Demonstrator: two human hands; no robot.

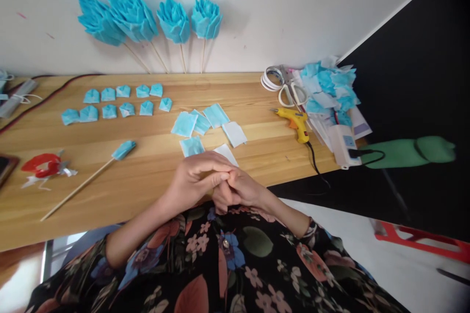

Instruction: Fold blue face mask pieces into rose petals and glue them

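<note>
My left hand [200,175] and my right hand [244,188] are closed together at the table's front edge. The left thumb presses against the right fingertips, and the right fingers curl inward. Whatever lies between them, if anything, is hidden. Just beyond the hands lie several blue and white fabric squares [184,123], one white square [225,154] partly covered by my left hand. Farther left are two rows of folded blue petals [109,111]. A wooden stick [79,188] with a small blue rolled bud [124,149] rests on the tabletop to the left.
Several blue fabric flowers [133,15] on sticks lean against the wall. At right are a yellow glue gun [299,124], white-handled scissors [292,95], tape rolls [271,79], a fabric pile [326,85], a white power strip [341,146] and a green bottle [404,152]. A red roll [42,165] lies left.
</note>
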